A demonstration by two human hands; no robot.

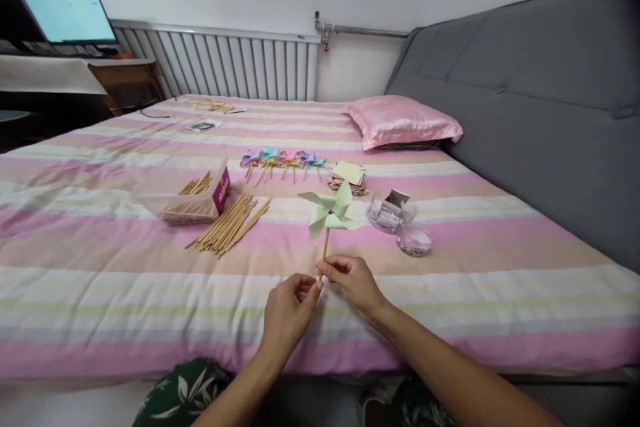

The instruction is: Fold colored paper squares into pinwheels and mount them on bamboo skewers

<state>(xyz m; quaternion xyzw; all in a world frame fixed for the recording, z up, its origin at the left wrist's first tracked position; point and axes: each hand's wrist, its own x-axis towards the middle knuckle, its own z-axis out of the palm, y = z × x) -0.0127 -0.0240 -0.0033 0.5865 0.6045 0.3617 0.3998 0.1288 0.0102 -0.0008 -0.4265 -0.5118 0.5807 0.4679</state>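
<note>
Pinwheel (331,213), pale green, stands upright at frame centre above the striped bed (100,293), its stick pinched at the bottom by left hand (289,310) and right hand (353,281). Assembly seems finished; next, I judge, it joins the finished pinwheels (283,160) higher up.

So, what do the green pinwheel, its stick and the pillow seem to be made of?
The green pinwheel looks like thin matte paper: its blades are folded flat with sharp creases. Its stick, pinched by the left hand and the right hand, looks like pale bare wood or bamboo; which one is unclear. The pink pillow seems satin-like fabric, since it shines.
</note>
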